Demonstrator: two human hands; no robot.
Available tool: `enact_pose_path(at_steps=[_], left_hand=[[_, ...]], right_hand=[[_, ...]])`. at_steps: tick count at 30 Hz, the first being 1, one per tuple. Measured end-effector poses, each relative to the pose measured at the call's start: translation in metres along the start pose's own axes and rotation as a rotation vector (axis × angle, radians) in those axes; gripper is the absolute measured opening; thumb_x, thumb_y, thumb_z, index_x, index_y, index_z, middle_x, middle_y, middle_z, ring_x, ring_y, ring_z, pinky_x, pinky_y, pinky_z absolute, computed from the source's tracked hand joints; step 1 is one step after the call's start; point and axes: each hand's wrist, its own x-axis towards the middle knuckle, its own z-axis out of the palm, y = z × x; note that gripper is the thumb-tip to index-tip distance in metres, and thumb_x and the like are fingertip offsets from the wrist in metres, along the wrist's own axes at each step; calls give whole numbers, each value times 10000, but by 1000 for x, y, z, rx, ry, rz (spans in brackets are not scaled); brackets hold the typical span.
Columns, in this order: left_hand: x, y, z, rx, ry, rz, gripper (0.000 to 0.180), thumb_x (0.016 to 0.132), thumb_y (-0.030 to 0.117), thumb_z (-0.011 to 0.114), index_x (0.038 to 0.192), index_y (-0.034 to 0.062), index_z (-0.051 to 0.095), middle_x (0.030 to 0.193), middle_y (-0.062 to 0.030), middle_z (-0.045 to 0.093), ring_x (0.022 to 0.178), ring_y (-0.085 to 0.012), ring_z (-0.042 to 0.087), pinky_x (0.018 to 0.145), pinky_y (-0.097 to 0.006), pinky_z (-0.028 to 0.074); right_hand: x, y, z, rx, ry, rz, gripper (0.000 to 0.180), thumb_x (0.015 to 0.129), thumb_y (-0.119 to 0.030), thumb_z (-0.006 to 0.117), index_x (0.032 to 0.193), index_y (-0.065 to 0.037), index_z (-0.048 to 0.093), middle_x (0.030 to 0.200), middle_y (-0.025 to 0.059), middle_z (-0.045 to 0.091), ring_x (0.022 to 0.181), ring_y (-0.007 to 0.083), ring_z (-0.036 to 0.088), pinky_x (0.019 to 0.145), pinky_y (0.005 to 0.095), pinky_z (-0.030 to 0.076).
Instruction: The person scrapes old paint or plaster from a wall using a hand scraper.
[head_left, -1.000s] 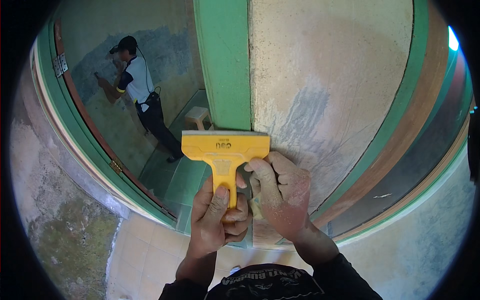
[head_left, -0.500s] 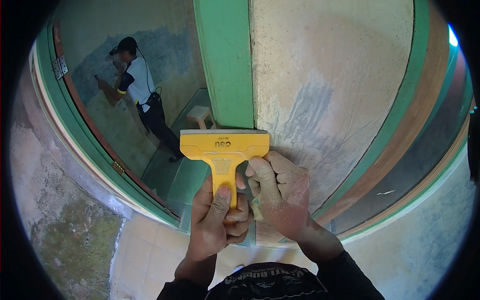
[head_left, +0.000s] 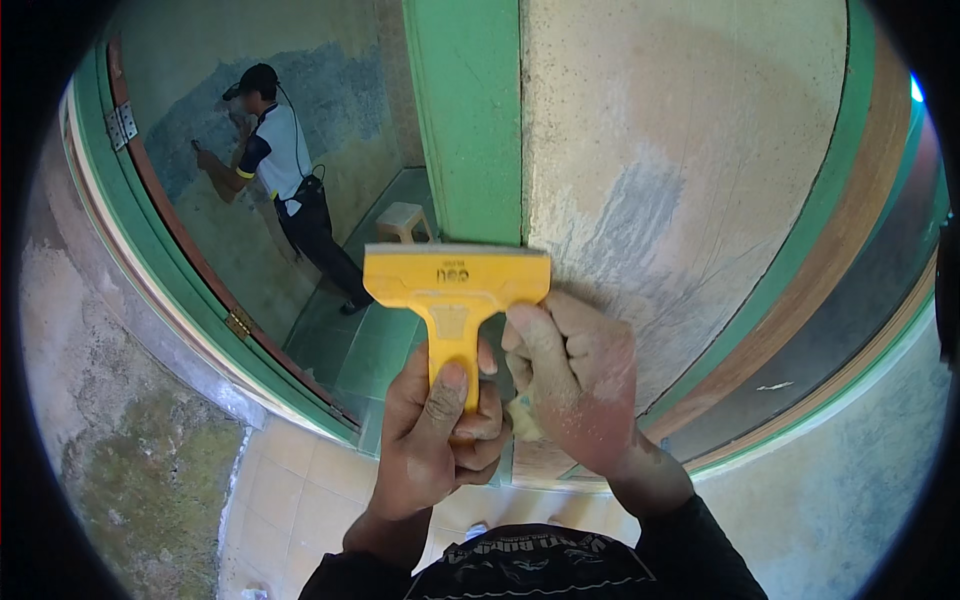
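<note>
Fingers point(head_left: 470, 425) of the left hand point(head_left: 435, 440) wrap closed around the handle of a yellow scraper point(head_left: 455, 295), thumb laid along the grip. The scraper's wide head is held up against the vertical green door frame point(head_left: 465, 120), where the frame meets a pale, patchy wall point(head_left: 680, 160). The right hand point(head_left: 575, 385) sits just beside the handle, its fingers curled shut over a small pale object point(head_left: 522, 415) that is too hidden to identify; the knuckles are dusted with powder.

Risk, as a judgement: the blade edge lies close to the junction of frame and wall, so a tilted stroke could gouge the green paint or the plaster. The right hand is near the head, and a slip of the tool could bring the edge against those knuckles. Dust on the skin may weaken the grip.

Through the doorway to the left, another person point(head_left: 285, 180) works at a blue-grey wall, with a small stool point(head_left: 405, 220) on the green floor nearby.
</note>
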Motion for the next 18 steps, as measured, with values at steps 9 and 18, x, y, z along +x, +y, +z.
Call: enact_pose_path(at_steps=[9, 18], left_hand=[[0, -2, 0, -23, -13, -4, 244, 995, 301, 362, 1066, 77, 431, 577, 39, 280, 398, -15, 197, 325, -186, 135], [-3, -4, -6, -51, -19, -40, 244, 993, 303, 369, 1065, 79, 430, 588, 32, 301, 399, -17, 198, 325, -187, 141]], right_hand=[[-4, 6, 6, 107, 39, 29, 154, 921, -110, 502, 882, 17, 580, 600, 66, 530, 509, 89, 499, 464, 257, 411], [-2, 4, 11, 121, 78, 54, 179, 921, -118, 505, 834, 15, 586, 586, 53, 517, 499, 71, 466, 449, 244, 387]])
